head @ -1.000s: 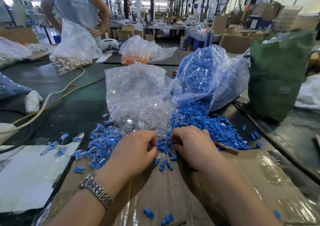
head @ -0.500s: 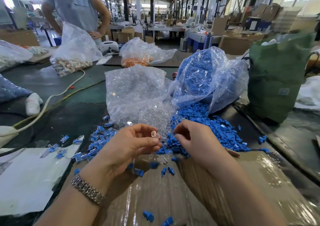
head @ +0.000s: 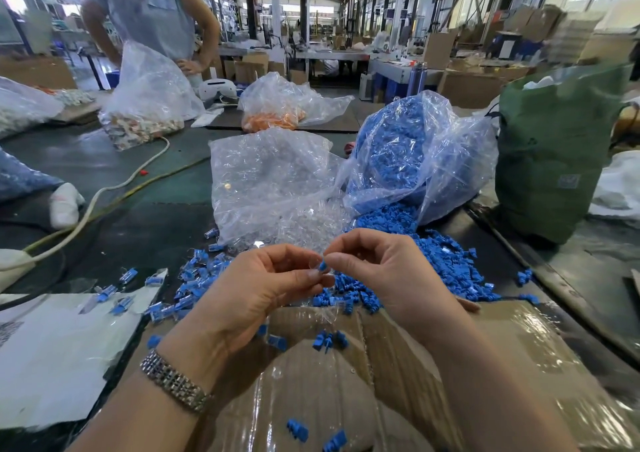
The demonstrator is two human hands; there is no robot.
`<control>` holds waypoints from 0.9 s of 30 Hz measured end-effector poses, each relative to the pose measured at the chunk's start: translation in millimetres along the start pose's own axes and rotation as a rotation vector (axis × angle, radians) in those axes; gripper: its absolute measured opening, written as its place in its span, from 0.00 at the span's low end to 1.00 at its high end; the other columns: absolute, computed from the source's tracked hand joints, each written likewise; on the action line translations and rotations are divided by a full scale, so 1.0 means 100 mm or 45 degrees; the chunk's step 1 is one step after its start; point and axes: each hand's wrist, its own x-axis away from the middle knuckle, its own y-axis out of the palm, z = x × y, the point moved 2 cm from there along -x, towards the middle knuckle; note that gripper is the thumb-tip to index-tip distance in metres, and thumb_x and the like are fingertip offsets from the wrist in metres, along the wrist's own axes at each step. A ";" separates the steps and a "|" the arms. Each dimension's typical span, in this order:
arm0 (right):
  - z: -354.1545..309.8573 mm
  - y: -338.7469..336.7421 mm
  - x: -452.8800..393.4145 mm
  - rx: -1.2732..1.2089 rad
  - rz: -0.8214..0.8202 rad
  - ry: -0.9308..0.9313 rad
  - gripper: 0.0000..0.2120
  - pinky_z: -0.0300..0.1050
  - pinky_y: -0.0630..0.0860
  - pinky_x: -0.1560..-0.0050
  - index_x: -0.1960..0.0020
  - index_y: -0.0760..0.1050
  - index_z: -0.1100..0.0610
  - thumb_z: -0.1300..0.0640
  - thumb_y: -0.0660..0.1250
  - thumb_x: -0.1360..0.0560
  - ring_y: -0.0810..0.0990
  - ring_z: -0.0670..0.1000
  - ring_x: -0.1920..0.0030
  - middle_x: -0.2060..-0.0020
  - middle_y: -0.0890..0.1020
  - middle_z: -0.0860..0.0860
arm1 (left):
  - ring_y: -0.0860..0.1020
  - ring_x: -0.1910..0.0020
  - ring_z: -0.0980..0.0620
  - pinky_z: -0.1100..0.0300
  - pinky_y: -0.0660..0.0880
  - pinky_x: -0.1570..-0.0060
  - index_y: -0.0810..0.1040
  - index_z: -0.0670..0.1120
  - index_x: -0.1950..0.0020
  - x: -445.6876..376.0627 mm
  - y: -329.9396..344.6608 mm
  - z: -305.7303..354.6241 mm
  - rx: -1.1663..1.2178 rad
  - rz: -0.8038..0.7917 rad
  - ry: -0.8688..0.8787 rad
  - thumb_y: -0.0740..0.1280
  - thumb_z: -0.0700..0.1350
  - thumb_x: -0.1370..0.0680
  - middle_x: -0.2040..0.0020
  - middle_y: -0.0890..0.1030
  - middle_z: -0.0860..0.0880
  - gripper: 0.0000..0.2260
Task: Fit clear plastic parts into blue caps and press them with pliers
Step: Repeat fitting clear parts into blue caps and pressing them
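Both hands have come up off the pile since the earlier frames and met in front of you, so you're now on the fitting step, not picking anymore. Your left hand (head: 273,278) and right hand (head: 377,271) are fingertip to fingertip, each pinching down on 1 small blue cap (head: 322,266) held right between them. I can't make out a clear plastic part in that pinch; it's too small and your fingers cover most of it, so no telling if it's already seated.

From what shows, the cap's long axis runs tilted, upper end leaning toward your right fingertips and lower end down at your left thumb. Which end is the open one, can't tell.

Next move, my guess: push the clear piece home along that same axis, keeping both lined up so it doesn't go in crooked, then grab the pliers. I don't see them clearly anywhere.

Just beyond your grip sits the bag of clear parts (head: 273,188), with the loose blue caps (head: 440,254) spilling out past your right hand.
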 end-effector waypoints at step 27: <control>0.24 -0.34 -0.01 1.582 0.023 0.645 0.13 0.57 0.71 0.42 0.53 0.73 0.52 0.42 0.67 0.26 0.71 0.56 0.51 0.51 0.71 0.52 | 0.85 0.51 0.40 0.59 0.83 0.55 0.82 0.35 0.49 -0.05 -0.06 -0.02 0.158 0.010 0.057 0.72 0.34 0.30 0.49 0.84 0.32 0.11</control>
